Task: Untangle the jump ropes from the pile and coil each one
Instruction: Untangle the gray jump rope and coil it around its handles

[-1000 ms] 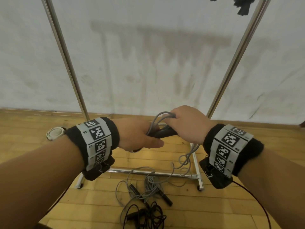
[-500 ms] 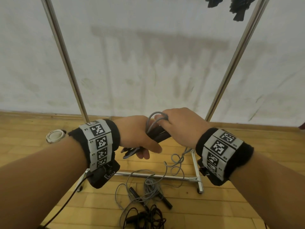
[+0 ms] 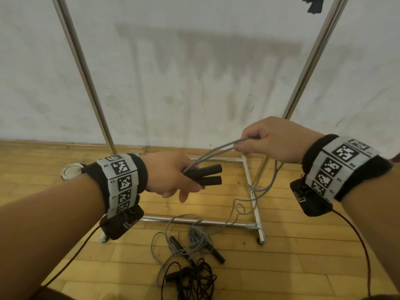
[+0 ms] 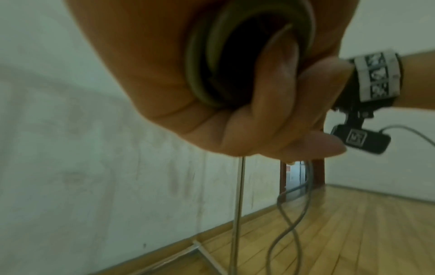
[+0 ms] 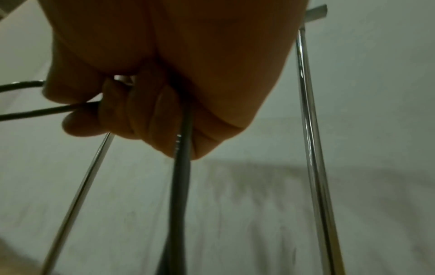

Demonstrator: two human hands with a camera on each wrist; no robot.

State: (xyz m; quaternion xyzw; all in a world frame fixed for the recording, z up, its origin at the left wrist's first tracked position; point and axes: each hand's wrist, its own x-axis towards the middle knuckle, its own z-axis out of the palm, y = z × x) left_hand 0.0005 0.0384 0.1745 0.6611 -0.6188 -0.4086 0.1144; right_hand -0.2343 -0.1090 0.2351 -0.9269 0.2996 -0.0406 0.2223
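A tall metal rack of shiny chrome tubes (image 3: pixel 253 187) stands on the yellow wooden plank floor (image 3: pixel 292 252) before a stained white wall (image 3: pixel 194 72). On the floor, just in front of the rack base, lies the tangled pile of grey and black jump ropes (image 3: pixel 190 256) with black handles. The right hand (image 3: pixel 275 139) is raised and has its fingers curled around the thin grey jump rope cord (image 3: pixel 214 150); two strands run from it down to the left hand, and more cord hangs below toward the pile. The left hand (image 3: pixel 168 176) grips two dark cylindrical rope handles (image 3: pixel 205 174), side by side. A small round white object (image 3: pixel 70 171) rests on the floor at the left.
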